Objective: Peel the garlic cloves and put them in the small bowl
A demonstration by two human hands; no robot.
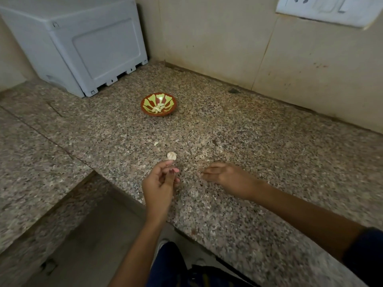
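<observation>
Speckled granite fills the head view, and on that counter (pixel 259 141) the left hand (pixel 159 183) comes in from six o'clock, palm turned up toward the camera, fingers curled, with a pale garlic piece (pixel 171 155) at the tips of its thumb and forefinger; it seems pinched there, though whether the piece also touches the stone I cannot tell. That piece is broad and rounded, its long axis running roughly ten to four o'clock, the narrower end down at the fingertips. Over at three o'clock from it, the right hand (pixel 221 176) lies low on the counter, palm down, fingers stretched loosely toward nine o'clock and grasping nothing, forearm trailing off to five o'clock into a dark sleeve (pixel 364 257). Up at twelve o'clock from the hands, well apart, sits the small bowl (pixel 159 104), red-brown with yellow-green stripes, upright, holding a little heap of peeled cloves (pixel 158 108). One small pale scrap (pixel 156 143) lies on the stone between bowl and left hand. At ten o'clock a grey plastic box (pixel 83 44) stands against the wall, and a white socket plate (pixel 329 9) sits at one o'clock.
</observation>
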